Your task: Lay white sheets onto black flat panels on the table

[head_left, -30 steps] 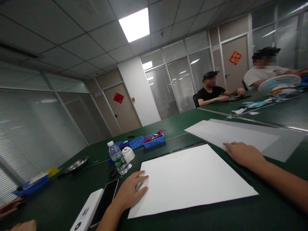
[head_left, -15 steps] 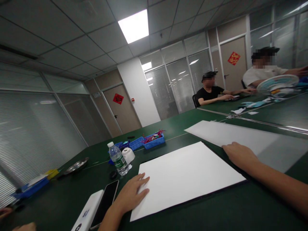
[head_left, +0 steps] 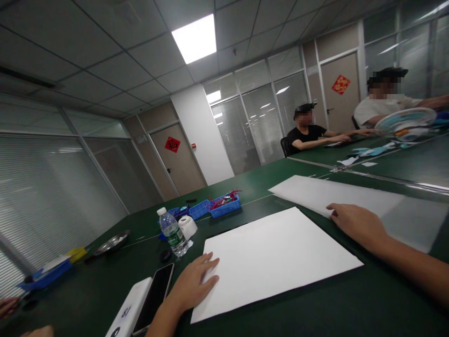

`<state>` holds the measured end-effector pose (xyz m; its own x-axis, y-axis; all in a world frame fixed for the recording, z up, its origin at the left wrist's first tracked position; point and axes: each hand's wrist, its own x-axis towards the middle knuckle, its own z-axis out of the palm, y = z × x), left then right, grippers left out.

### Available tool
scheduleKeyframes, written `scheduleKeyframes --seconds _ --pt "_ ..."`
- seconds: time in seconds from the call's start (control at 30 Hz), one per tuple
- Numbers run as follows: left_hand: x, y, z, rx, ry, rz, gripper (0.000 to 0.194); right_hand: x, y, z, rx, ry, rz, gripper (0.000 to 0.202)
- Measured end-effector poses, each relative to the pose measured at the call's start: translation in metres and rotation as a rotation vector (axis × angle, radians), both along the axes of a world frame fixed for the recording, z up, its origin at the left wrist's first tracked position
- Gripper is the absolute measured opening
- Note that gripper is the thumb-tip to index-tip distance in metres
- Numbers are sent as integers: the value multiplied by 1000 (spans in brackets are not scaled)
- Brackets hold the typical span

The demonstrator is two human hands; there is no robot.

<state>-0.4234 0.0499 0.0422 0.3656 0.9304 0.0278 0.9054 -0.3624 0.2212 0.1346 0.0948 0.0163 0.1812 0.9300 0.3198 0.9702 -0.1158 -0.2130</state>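
Observation:
A blank white sheet of paper lies flat on the dark green table in front of me. My left hand rests on its left edge, fingers spread. Farther right, a second, longer white sheet lies angled away. Over this sheet's near edge is my right hand, its index finger extended and the other fingers bent or partly hidden. I see nothing held in it. Beside my left wrist lie a black-screened phone and a white box.
A water bottle, a white cup-like object and blue trays stand beyond the sheet. At left are a metal dish and another person's hand. Two people sit across the table, near a tilted round plate-like object.
My right hand has moved slightly right, onto the second sheet's near edge. The near sheet has shifted slightly right, its dark border less visible. My left hand stays almost in place.

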Motion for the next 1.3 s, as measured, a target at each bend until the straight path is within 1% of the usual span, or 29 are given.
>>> scheduleKeyframes --seconds 0.1,0.17,0.23,0.3,0.4,0.47,0.53,0.6,0.67,0.73,0.9,1.1,1.3 --pt "0 0 0 4 -5 -2 55 -2 -4 2 39 5 -12 47" --pt "0 0 -1 8 -8 -1 55 -7 -7 5 122 -31 16 48" --pt "0 0 -1 13 -13 -1 54 -13 -10 8 240 -79 88 45" --pt "0 0 -2 19 -20 -4 54 -22 -12 8 345 -128 236 40" --pt "2 -1 -3 34 -34 -8 52 -41 -18 5 467 -181 559 40" --pt "4 -1 -4 55 -46 -6 50 -56 -24 2 519 -213 764 39" --pt "5 -1 -4 88 -60 7 48 -70 -32 0 505 -247 930 34" --pt "4 1 -4 134 -75 43 47 -82 -39 0 439 -280 1037 31" --pt "0 5 -5 177 -87 97 48 -88 -44 2 377 -292 1091 32" --pt "-6 9 -8 202 -97 143 49 -89 -47 4 355 -273 1118 33" --pt "-17 16 -16 199 -126 155 43 -85 -52 12 353 -223 1168 32" --pt "-10 14 -15 193 -116 147 44 -100 -66 20 319 -238 1211 33" --pt "-6 16 -21 186 -94 164 50 -109 -71 16 270 -234 1231 29"
